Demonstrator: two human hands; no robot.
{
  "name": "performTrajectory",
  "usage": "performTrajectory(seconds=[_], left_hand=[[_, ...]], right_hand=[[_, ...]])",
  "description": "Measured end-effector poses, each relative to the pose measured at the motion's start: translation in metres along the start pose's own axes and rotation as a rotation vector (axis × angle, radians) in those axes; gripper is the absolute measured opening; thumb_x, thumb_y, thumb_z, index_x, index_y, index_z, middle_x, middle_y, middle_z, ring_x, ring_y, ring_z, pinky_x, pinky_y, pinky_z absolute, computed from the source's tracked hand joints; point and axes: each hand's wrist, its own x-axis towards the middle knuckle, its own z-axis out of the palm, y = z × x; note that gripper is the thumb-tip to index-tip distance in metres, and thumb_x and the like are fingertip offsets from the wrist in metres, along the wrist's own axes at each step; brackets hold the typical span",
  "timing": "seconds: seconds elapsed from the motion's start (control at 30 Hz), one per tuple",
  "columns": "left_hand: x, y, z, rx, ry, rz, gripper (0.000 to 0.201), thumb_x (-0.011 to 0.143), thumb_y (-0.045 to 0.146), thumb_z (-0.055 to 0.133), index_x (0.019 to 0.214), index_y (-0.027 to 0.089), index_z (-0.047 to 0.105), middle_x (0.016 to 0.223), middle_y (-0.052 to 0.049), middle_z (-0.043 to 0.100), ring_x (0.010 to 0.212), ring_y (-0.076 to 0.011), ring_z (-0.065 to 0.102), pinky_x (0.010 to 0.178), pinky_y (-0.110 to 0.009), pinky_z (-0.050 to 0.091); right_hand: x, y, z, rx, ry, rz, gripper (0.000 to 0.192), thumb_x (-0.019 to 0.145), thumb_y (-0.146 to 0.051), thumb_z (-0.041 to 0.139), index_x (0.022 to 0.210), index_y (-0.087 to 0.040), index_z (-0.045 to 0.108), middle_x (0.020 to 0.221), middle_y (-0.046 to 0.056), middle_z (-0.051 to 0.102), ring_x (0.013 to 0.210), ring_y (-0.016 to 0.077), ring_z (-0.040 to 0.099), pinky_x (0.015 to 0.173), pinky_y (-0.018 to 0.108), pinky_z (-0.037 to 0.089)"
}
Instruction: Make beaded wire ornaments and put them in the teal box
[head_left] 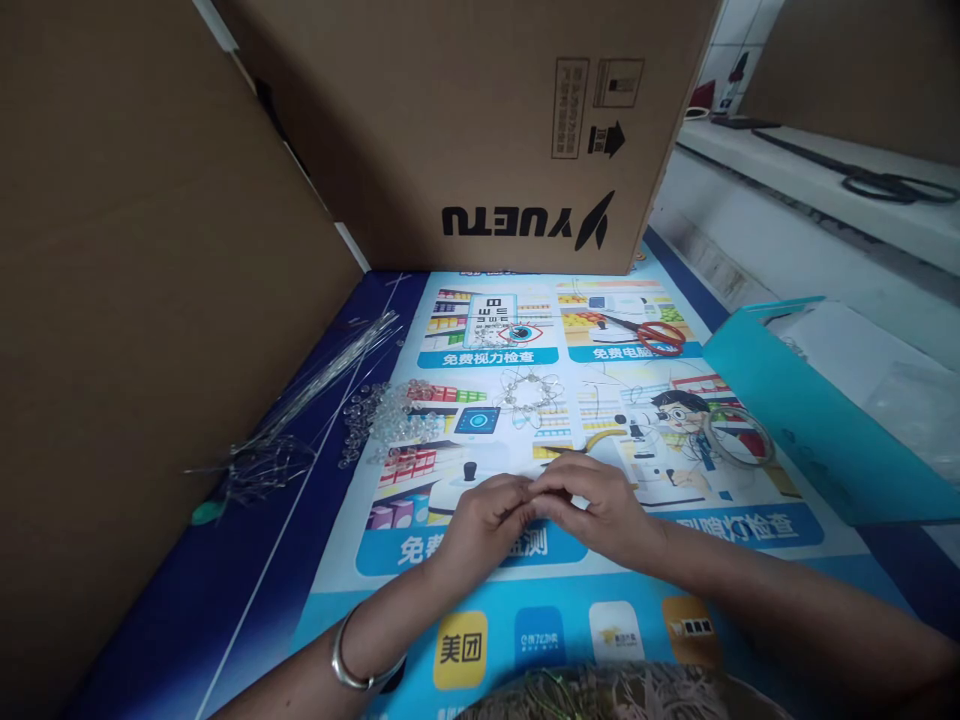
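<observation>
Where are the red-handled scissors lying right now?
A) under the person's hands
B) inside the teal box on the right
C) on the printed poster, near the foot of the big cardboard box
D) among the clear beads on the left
C: the red-handled scissors lie flat on the printed poster just in front of the cardboard box, well beyond both hands and apart from the clear beads.

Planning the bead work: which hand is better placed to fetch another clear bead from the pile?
Left, probably. The left hand sits on the same side as the clear beads; the right hand would have to cross over it.
</observation>
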Motion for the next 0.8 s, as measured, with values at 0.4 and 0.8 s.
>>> performTrajectory(seconds=[0.4,0.8], left_hand=[[-0.0011,0.0003,0.0009,0.018,0.003,0.005,0.017,0.084,0.02,0.049,0.088,0.017,0.066,0.083,-0.006,0.065,0.081,-0.0171,0.059,0.072,-0.027,0.046],[-0.0009,0.0033,0.0004,0.053,-0.022,-0.003,0.016,0.084,0.021,0.049,0.082,0.016,0.065,0.078,-0.005,0.065,0.076,-0.0156,0.059,0.067,-0.025,0.045]], right_hand=[[0.0016,-0.0006,0.0004,-0.007,-0.007,-0.034,0.013,0.082,-0.024,0.052,0.089,-0.02,0.062,0.078,0.005,0.062,0.076,0.0148,0.057,0.068,0.028,0.048],[0.0014,-0.0032,-0.0009,-0.067,-0.042,-0.121,0.012,0.083,-0.019,0.05,0.09,-0.02,0.059,0.08,0.004,0.063,0.079,0.0147,0.058,0.07,0.027,0.048]])
